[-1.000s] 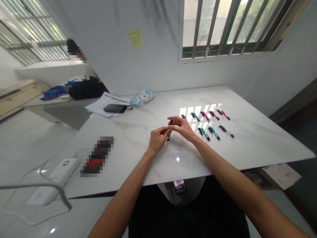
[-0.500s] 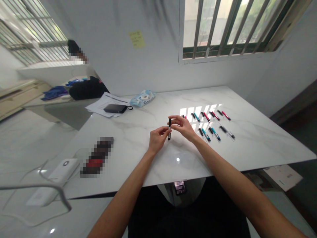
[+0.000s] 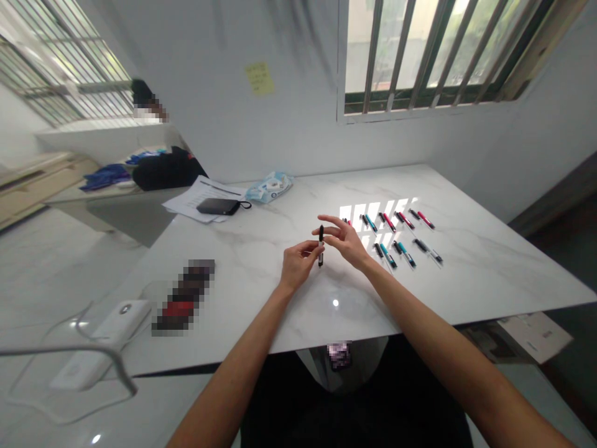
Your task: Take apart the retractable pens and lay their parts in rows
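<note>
A black-and-white pen (image 3: 321,233) stands nearly upright between my hands, above the middle of the table. My left hand (image 3: 296,267) pinches its lower part between thumb and fingers. At the dark upper end, the thumb and fingers of my right hand (image 3: 349,245) close around the pen, other fingers stretched out past it. To the right lie several pens in two rows, each with a dark piece alongside: a teal pen (image 3: 388,256), a red pen (image 3: 426,219) and a grey one (image 3: 436,253) among them. My right hand partly hides one at the row's left end.
On the marbled table (image 3: 242,298) lie papers (image 3: 186,198) with a black case (image 3: 218,206), and a blue-white packet (image 3: 270,186). A blurred-out dark item (image 3: 184,298) and a white device (image 3: 124,320) with cables are at left. A barred window is behind.
The pen stays upright between both hands. My right hand's fingers have shifted slightly at its upper end, and the whole view has moved down a little.
</note>
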Action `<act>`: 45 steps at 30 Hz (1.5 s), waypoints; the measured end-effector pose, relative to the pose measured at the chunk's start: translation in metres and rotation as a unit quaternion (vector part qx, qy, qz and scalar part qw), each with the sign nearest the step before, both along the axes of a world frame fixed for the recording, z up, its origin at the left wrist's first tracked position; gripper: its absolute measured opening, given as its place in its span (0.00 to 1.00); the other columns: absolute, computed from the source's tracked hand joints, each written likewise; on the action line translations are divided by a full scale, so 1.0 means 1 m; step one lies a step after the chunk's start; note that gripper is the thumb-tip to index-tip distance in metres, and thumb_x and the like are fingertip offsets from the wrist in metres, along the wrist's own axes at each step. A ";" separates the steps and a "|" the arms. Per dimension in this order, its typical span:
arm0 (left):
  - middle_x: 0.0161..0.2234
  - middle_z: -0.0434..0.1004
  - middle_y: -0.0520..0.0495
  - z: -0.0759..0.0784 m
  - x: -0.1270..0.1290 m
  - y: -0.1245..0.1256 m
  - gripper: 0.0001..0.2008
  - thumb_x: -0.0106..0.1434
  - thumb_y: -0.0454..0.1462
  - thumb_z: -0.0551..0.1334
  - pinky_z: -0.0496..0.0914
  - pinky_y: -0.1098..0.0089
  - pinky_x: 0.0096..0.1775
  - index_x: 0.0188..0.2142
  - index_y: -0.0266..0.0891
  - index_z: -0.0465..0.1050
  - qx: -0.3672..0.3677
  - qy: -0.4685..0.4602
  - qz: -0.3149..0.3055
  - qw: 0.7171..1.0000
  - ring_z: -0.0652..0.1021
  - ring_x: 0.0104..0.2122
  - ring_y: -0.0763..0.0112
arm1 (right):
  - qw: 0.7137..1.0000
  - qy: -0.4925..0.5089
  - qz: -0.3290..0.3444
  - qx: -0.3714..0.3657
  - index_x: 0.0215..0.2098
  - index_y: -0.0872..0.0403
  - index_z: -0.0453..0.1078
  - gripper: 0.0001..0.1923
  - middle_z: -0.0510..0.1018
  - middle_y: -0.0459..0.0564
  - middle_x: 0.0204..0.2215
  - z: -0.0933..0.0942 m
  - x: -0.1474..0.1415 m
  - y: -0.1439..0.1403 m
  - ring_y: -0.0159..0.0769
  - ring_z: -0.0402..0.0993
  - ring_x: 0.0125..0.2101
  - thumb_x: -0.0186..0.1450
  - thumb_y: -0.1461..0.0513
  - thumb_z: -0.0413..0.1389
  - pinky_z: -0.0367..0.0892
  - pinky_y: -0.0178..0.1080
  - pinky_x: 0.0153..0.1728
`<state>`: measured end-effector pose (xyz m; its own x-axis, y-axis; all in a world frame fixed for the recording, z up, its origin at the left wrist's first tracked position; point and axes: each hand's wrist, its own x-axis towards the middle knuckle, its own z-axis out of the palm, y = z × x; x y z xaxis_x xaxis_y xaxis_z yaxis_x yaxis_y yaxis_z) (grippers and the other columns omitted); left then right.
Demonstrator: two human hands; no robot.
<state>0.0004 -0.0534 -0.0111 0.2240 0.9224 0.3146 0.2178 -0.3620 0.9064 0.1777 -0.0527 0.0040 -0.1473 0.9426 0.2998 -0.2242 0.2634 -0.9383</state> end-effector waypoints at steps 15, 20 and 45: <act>0.35 0.86 0.45 -0.001 0.000 0.001 0.19 0.63 0.52 0.70 0.79 0.67 0.36 0.39 0.39 0.85 0.005 0.007 0.004 1.000 0.83 0.32 0.65 | 0.999 -0.010 -0.033 0.017 0.66 0.46 0.64 0.36 0.83 0.51 0.48 -0.004 0.003 0.004 0.43 0.79 0.52 0.61 0.56 0.66 0.75 0.48 0.55; 0.34 0.86 0.45 0.001 0.000 -0.001 0.20 0.64 0.53 0.69 0.78 0.67 0.36 0.39 0.38 0.85 0.009 0.018 0.001 1.000 0.82 0.31 0.65 | 0.999 -0.023 -0.029 0.007 0.63 0.48 0.67 0.33 0.84 0.51 0.45 -0.005 0.004 0.006 0.43 0.80 0.50 0.61 0.56 0.65 0.75 0.49 0.55; 0.32 0.84 0.45 -0.004 0.002 0.002 0.21 0.59 0.52 0.72 0.74 0.70 0.34 0.38 0.36 0.85 -0.057 -0.026 -0.045 0.997 0.78 0.29 0.70 | 0.996 -0.010 -0.087 0.029 0.62 0.49 0.70 0.33 0.86 0.52 0.43 0.011 0.011 0.009 0.42 0.82 0.48 0.61 0.51 0.68 0.75 0.49 0.55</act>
